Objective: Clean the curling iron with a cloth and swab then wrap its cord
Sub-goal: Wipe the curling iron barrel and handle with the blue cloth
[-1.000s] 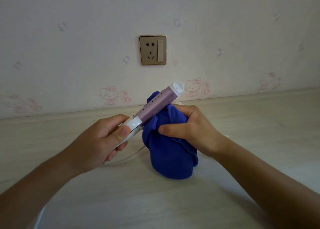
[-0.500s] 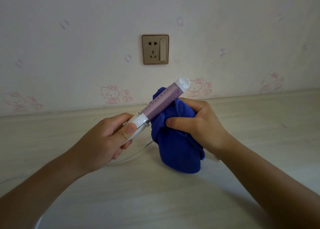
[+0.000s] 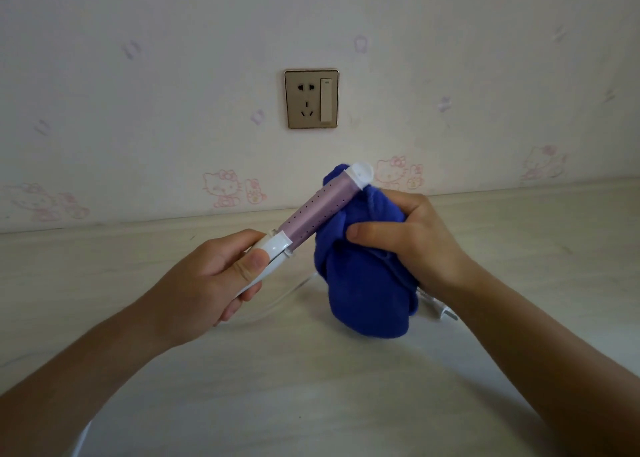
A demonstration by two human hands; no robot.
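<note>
Left hand (image 3: 204,283) grips the iron (image 3: 317,210) handle; right hand (image 3: 412,238) clutches the cloth (image 3: 367,294). Rotate barrel, wiping every side.

Counted are one left hand (image 3: 204,283), one right hand (image 3: 419,245), one curling iron (image 3: 317,210), one cloth (image 3: 367,294), one cord (image 3: 280,299), one wall socket (image 3: 311,98).

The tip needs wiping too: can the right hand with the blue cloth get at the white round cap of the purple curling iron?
Probably yes. The right hand grips the blue cloth just below the white round cap, which is uncovered; the left hand grips the white handle, away from it.
</note>
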